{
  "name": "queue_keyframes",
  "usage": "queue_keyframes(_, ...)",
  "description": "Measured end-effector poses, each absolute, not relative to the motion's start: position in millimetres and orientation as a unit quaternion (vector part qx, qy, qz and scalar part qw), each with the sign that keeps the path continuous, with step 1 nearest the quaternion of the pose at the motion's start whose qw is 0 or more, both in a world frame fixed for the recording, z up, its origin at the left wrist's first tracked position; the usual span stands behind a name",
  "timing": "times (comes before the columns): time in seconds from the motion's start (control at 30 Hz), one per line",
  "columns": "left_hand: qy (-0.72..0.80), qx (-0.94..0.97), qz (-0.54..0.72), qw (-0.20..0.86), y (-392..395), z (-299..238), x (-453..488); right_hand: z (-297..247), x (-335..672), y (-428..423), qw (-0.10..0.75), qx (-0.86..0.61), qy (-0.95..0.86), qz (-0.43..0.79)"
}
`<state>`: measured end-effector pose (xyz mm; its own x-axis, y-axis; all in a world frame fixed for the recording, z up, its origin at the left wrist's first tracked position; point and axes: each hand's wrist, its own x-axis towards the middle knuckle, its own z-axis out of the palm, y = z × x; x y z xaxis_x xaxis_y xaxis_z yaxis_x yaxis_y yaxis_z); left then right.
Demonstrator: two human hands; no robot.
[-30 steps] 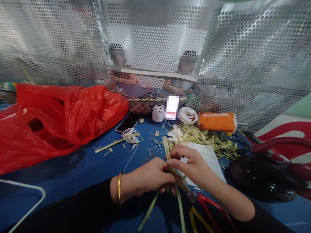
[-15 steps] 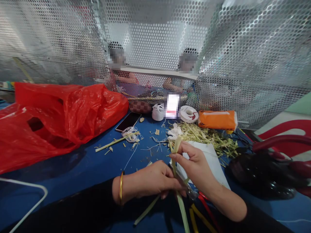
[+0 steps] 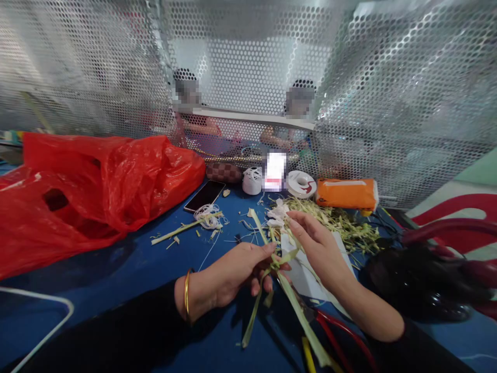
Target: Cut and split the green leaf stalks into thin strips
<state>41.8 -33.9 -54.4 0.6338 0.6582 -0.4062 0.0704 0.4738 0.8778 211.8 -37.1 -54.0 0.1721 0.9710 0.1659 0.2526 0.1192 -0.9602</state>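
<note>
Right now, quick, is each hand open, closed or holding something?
Left hand: closed, holding the green strips where they cross.
Right hand: partly curled; can't tell if it pinches anything.

Place: a craft workshop, by its look
Blue table: plant strips lower centre, trimmings right of centre
Perforated screen across top: two people behind

And there's the red plastic bag, sprawling across the left of the frame! Just beside it, a dark phone lies flat. Centre now, a checkered pouch; right of centre, an orange packet; perforated sheeting fills the top.
</note>
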Motion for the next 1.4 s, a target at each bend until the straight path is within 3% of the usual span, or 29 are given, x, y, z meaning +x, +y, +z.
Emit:
queue_keyframes(0.1,0.39,0.465,0.219,0.764,-31,-53,41,-52,214,-37,0.523,-0.573,-0.479,0.411)
queue_keyframes(0.27,0.401,0.483,0.244,0.739,-33,-53,40,-56,210,-42,0.448,-0.499,-0.455,0.586)
queue_keyframes(0.4,0.404,0.505,0.218,0.731,-35,-57,42,-60,204,-44,0.469,-0.469,-0.459,0.591)
queue_keyframes(0.57,0.411,0.499,0.196,0.737,-33,-59,41,-61,203,-44,0.507,-0.506,-0.469,0.517)
queue_keyframes(0.67,0.42,0.502,0.199,0.73,-34,-58,40,-63,205,-42,0.482,-0.539,-0.509,0.468)
queue_keyframes(0.83,0.416,0.545,0.157,0.711,-41,-56,43,-59,211,-43,0.473,-0.546,-0.684,0.104)
queue_keyframes(0.9,0.4,0.561,0.153,0.708,-44,-56,45,-56,210,-47,0.417,-0.508,-0.75,0.066)
queue_keyframes(1.0,0.395,0.567,0.161,0.705,-47,-56,49,-54,204,-53,0.343,-0.496,-0.771,0.206)
queue_keyframes(1.13,0.397,0.564,0.146,0.709,-49,-54,50,-53,197,-58,0.36,-0.518,-0.673,0.386)
queue_keyframes(1.4,0.355,0.586,0.153,0.712,-49,-56,46,-50,190,-63,0.416,-0.526,-0.621,0.406)
